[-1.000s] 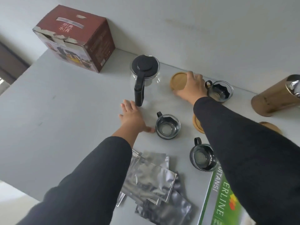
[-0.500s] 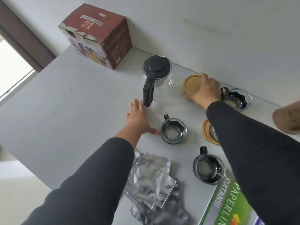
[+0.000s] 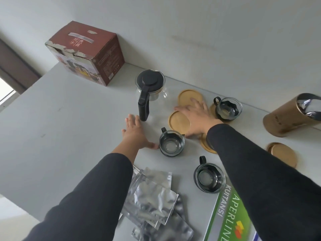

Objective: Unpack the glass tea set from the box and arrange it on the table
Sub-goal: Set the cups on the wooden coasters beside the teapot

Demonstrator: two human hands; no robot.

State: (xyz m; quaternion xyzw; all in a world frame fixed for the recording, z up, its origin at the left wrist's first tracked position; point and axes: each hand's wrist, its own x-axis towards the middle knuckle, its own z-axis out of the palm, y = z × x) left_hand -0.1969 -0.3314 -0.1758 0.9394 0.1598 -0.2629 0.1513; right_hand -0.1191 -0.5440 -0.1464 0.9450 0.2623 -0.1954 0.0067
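tea set is out of the box [image 3: 86, 53], which sits closed at the far left corner of the table [image 3: 60, 119], well apart from the work area. likely parked there to keep the middle free for arranging.

glass teapot [image 3: 150, 86] stands upright near the wall, black handle toward the person, so it stays easy to grab.

right hand [image 3: 194, 115] lies flat, fingers straight and spread, palm down over two wooden coasters: far coaster [image 3: 188, 97] and near coaster [image 3: 178, 121]. it grips nothing; reads as sliding or spacing the coasters. a third coaster [image 3: 205, 145] is mostly hidden under the right sleeve.

far cup [image 3: 227, 108] already sits on a coaster of its own, just beside the right hand. judgement: one coaster per cup is the pattern being built.

left hand [image 3: 137, 134] is flat on the table, fingers straight, holding nothing, thumb touching or just beside the middle cup [image 3: 172, 142]; cannot tell which. probably bracing, or staged to lift that cup next.

near cup [image 3: 209, 179] stands on bare table, awaiting a coaster.

off-task: foil sachets [image 3: 152, 197], green booklet [image 3: 232, 216], brown canister [image 3: 291, 115] lying on its side, its lid [image 3: 282, 153] separate.
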